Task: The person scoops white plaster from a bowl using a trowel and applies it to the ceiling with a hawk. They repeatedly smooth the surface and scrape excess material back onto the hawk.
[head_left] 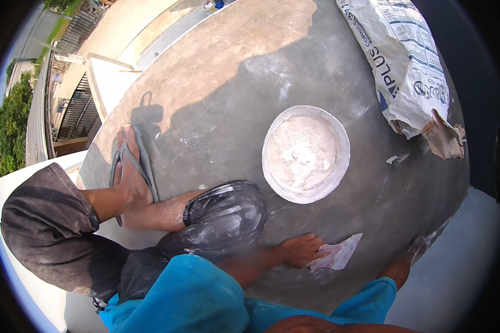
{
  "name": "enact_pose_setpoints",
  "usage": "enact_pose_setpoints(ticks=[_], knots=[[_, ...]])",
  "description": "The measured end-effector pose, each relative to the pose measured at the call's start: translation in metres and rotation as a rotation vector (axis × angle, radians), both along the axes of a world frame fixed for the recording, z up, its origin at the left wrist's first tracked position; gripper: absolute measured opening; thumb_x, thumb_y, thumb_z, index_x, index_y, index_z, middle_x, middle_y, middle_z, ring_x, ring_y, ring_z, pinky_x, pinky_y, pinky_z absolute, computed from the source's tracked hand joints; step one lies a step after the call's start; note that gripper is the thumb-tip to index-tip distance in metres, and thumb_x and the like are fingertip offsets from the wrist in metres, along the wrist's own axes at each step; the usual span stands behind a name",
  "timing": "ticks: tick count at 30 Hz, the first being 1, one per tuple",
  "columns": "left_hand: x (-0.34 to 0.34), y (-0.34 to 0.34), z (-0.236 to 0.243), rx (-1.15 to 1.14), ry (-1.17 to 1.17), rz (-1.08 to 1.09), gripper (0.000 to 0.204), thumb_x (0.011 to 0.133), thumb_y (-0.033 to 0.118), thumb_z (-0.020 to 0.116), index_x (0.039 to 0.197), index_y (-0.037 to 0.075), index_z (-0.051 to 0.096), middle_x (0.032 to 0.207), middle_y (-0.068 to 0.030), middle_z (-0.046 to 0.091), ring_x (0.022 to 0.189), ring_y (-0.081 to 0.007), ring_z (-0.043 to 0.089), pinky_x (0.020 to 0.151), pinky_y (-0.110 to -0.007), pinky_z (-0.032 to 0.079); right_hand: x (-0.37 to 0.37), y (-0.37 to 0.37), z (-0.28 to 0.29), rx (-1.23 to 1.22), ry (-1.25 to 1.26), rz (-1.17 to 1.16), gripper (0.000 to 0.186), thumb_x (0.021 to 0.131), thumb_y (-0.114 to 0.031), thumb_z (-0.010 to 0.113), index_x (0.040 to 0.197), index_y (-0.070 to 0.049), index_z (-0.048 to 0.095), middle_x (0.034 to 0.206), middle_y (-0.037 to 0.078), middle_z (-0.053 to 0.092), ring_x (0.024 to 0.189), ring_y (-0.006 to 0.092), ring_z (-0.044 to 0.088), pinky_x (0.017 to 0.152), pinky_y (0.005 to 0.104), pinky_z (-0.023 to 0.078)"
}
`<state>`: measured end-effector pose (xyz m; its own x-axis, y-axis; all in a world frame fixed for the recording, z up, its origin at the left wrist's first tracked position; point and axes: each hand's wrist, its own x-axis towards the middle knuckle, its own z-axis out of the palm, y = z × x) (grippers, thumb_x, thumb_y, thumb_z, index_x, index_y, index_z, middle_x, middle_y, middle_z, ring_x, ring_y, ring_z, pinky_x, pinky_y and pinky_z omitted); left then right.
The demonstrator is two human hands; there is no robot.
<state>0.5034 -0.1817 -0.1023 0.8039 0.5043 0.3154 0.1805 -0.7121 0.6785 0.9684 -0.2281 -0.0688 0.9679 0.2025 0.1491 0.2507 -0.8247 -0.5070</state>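
The left hand (301, 250), fingers bunched together, holds a flat, pinkish-white, four-sided piece (341, 252), long axis pointing rightward and slightly forward; the right hand's (421, 246) fingers cannot be made out.

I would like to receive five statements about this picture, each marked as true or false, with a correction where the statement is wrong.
1. The round container holds pale, powdery-looking material. True.
2. The large paper bag is to the left of the container in the picture. False: it is to the right, near the upper edge.
3. The fingers of the left hand are at the flat pale piece. True.
4. The sleeves of the person are red. False: they are bright blue.
5. A grey sandal is seen at a foot on the left side of the picture. True.
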Motion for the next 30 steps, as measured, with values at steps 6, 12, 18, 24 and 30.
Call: enact_pose_setpoints(ticks=[6,12,18,24,30], knots=[[-0.002,0.003,0.004,-0.001,-0.030,0.000,0.047,0.084,0.023,0.055,0.127,0.007,0.058,0.096,-0.0095,0.053,0.092,-0.0225,0.049,0.077,-0.035,0.036,-0.005,-0.001,0.006,0.022,-0.010,0.006,0.050,0.090,-0.012,0.066,0.135,-0.004,0.046,0.111,0.013,0.063,0.101,0.0226,0.062,0.091,0.0370,0.050],[0.001,-0.003,0.003,-0.067,0.086,-0.064,0.049,0.086,0.022,0.052,0.132,0.007,0.055,0.105,-0.0107,0.054,0.100,-0.0232,0.049,0.085,-0.036,0.035,-0.008,0.016,0.020,0.080,-0.029,0.058,0.047,0.090,-0.010,0.065,0.132,-0.002,0.048,0.109,0.013,0.064,0.099,0.0215,0.062,0.091,0.0357,0.050],[0.001,-0.008,0.003,-0.103,0.120,-0.088,0.050,0.087,0.021,0.049,0.136,0.009,0.052,0.120,-0.0133,0.056,0.111,-0.0241,0.049,0.096,-0.038,0.034,-0.030,0.076,0.062,0.216,-0.087,0.218,0.043,0.090,-0.007,0.065,0.130,0.001,0.050,0.107,0.012,0.064,0.098,0.0204,0.063,0.091,0.0344,0.050],[-0.004,0.001,0.006,0.017,0.121,-0.029,0.049,0.086,0.025,0.052,0.132,0.009,0.055,0.107,-0.0106,0.056,0.100,-0.0227,0.049,0.084,-0.037,0.036,-0.155,0.208,0.125,0.550,-0.021,0.653,0.039,0.091,-0.004,0.064,0.128,0.003,0.053,0.105,0.012,0.065,0.096,0.0193,0.063,0.091,0.0331,0.049],[-0.002,-0.001,0.004,-0.029,0.025,0.014,0.043,0.087,0.029,0.057,0.124,0.008,0.059,0.101,-0.0091,0.054,0.098,-0.0227,0.049,0.084,-0.037,0.036,-0.397,0.319,0.208,0.533,0.270,0.856,0.027,0.090,-0.017,0.069,0.108,0.002,0.062,0.097,0.010,0.066,0.092,0.0146,0.062,0.082,0.0255,0.048]])
